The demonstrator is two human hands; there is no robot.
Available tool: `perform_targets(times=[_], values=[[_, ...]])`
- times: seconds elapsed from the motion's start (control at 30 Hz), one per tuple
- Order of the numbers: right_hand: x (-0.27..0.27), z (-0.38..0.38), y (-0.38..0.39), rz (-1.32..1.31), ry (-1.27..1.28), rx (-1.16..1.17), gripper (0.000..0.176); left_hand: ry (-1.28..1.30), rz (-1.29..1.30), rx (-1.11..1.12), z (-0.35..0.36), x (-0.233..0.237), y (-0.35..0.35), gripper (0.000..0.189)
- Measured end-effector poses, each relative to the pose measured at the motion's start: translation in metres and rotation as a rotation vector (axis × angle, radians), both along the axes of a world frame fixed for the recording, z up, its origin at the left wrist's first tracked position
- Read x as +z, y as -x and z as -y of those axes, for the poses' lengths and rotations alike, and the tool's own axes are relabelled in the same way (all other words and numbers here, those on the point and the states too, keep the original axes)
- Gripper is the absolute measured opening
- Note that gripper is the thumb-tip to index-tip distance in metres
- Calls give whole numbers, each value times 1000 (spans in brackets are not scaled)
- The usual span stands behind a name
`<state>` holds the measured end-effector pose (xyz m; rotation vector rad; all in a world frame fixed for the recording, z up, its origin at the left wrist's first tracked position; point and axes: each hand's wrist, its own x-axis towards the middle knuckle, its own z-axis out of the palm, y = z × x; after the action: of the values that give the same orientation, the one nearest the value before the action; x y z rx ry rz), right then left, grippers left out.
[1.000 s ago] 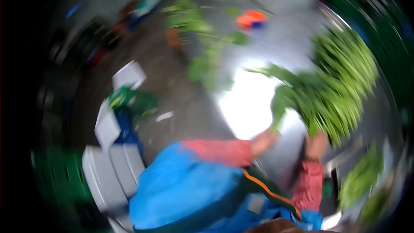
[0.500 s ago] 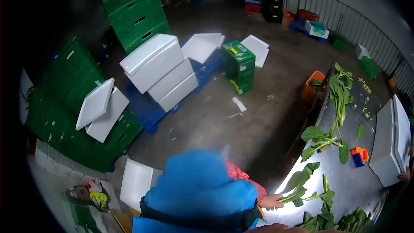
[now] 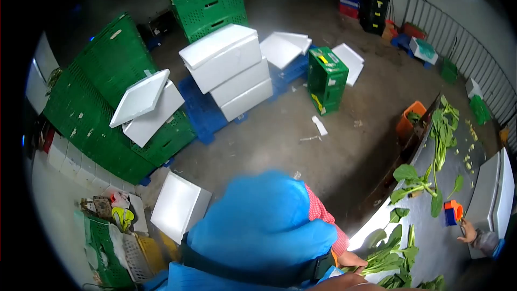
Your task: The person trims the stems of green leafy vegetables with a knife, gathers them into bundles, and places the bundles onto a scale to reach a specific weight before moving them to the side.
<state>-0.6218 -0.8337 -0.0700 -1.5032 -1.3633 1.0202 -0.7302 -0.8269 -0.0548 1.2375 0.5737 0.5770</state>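
Note:
My left hand (image 3: 353, 261), below a red checked sleeve, is closed on the stem ends of leafy greens (image 3: 385, 258) at the near edge of the metal table (image 3: 431, 231). More leafy greens (image 3: 431, 283) lie below them at the frame's bottom. Blue clothing, blurred close to the camera, fills the lower middle. My right hand does not show. A skin-coloured shape at the bottom edge is too cut off to make out. Across the table, another person's hand (image 3: 469, 233) is beside an orange and blue object (image 3: 453, 213), possibly a tape dispenser.
Leafy stalks (image 3: 442, 134) and trimmed scraps (image 3: 470, 151) lie farther along the table. A white foam box (image 3: 482, 194) stands at its far side, an orange bin (image 3: 412, 118) at its end. Foam boxes (image 3: 231, 70) and green crates (image 3: 327, 81) stand on the floor.
The view has swung, so the surroundings sit farther right and lower. My left hand has come down to the greens at the bottom. The other person's hand has moved from the foam box toward the orange and blue object.

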Motion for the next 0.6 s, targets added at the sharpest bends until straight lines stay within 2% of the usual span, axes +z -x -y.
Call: perform_targets(times=[0.1,0.13,0.2,0.37,0.4,0.43,0.47,0.53,0.6], values=[[8,11,-6,-83,13,-20,50,-57,81,64,9,0,4,70],[12,16,-12,-109,19,-26,50,102,12,52,2,-7,-14,71],[20,32,-28,-173,25,-65,50,95,-52,-8,1,-17,-27,59],[57,95,-56,-403,75,-318,49,274,-159,-115,35,13,-35,40],[65,104,-58,-426,-35,-364,50,314,-189,-139,41,20,-33,38],[75,111,-62,-316,62,-491,48,345,-220,-189,43,28,-34,38],[72,117,-72,-130,-49,-537,43,344,-249,-220,46,24,-35,42],[95,131,-83,-50,-112,-714,42,440,-220,-377,44,32,-42,46],[108,156,-90,-60,-25,-838,41,466,-245,-443,47,61,-45,46]])
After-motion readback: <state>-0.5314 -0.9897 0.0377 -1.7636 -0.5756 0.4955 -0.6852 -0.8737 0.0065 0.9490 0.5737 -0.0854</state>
